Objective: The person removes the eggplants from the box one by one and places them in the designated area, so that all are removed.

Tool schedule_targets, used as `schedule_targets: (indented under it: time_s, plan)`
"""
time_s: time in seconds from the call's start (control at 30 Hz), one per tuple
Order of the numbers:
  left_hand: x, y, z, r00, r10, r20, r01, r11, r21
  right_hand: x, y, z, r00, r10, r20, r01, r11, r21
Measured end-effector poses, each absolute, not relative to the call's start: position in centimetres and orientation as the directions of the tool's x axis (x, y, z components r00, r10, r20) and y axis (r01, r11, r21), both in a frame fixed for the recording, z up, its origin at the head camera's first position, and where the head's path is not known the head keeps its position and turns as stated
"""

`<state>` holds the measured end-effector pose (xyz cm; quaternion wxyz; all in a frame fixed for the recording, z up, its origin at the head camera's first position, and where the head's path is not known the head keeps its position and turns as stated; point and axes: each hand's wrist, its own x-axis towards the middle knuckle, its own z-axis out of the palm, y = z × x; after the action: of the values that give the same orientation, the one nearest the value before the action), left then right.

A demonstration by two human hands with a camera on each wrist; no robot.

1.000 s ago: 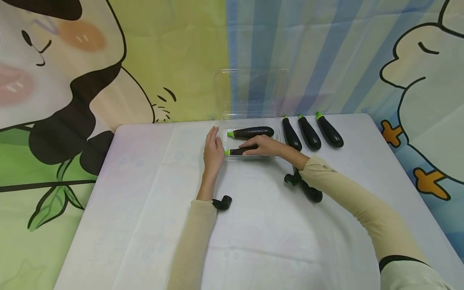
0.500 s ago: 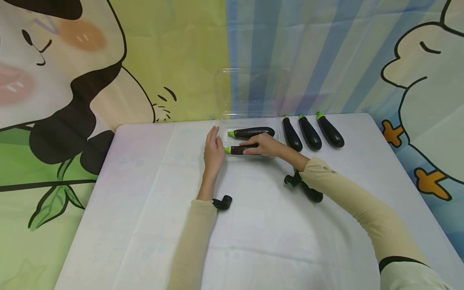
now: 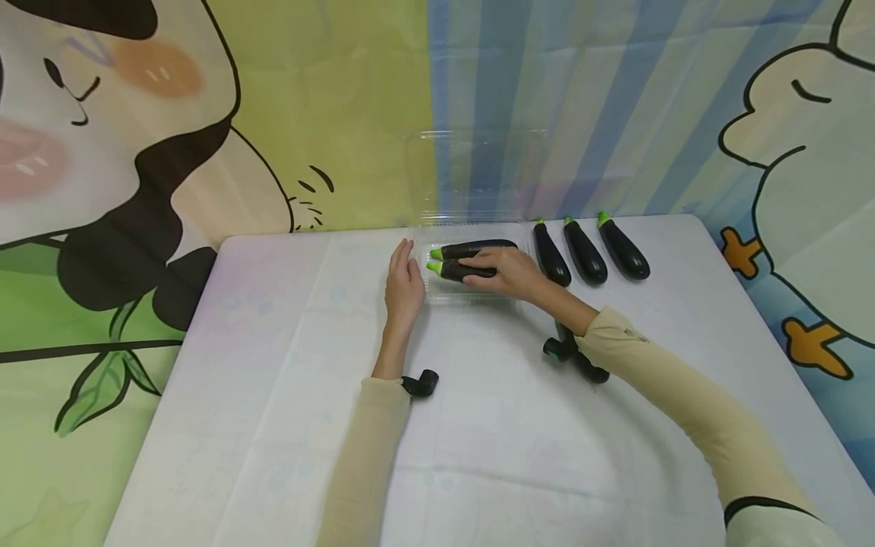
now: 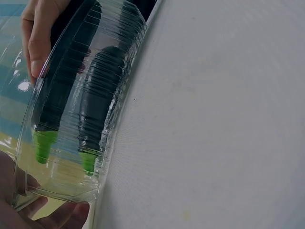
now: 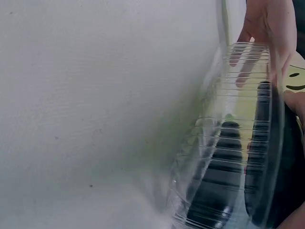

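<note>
A clear plastic clamshell box [image 3: 437, 298] stands near the back edge of the table, its lid [image 3: 478, 137] raised behind. My left hand [image 3: 404, 289] lies along the box's left end, fingers straight and touching the wall. Over the box, my right hand [image 3: 509, 273] grips a dark eggplant [image 3: 451, 271] by its body, green stem end pointing left. Its stem end sits higher than the box floor. Another eggplant [image 3: 472, 248] lies lengthwise inside, behind the held one. Through the box wall in the left wrist view, the held eggplant [image 4: 62, 90] shows above the lying eggplant [image 4: 100, 98].
Right of the box, three eggplants lie in a row: a near one [image 3: 551, 254], a middle one [image 3: 585, 251] and a far one [image 3: 623, 247]. Another eggplant [image 3: 591, 370] lies partly hidden under the right forearm. A printed curtain [image 3: 342, 114] hangs behind the white table [image 3: 273, 395].
The right hand has raised the front eggplant from the box floor and shifted it slightly back and right, closer to the other one inside. The left hand has stayed put.
</note>
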<state>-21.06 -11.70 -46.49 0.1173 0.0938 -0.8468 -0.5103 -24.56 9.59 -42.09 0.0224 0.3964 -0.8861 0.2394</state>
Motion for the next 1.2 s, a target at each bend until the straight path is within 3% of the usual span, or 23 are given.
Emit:
schedule_targets:
  time_s: [0.27,0.77,1.2]
  plan:
    - [-21.1,-11.5,-46.5,-0.954,-0.285,0.094,-0.05,0.46,0.887,-23.3,10.5,-41.3,-0.69,-0.661,0.294,-0.724,0.621,-0.301]
    - [-21.1,-11.6,-46.7,-0.951,-0.284,0.119,-0.039,0.493,0.869,-22.1,12.3,-41.2,-0.677,-0.662,0.322,-0.734,0.641,-0.225]
    - [-21.3,-11.6,-46.8,-0.95,-0.292,0.106,-0.053,0.488,0.871,-21.3,13.4,-41.5,-0.609,-0.667,0.43,-0.779,0.604,-0.167]
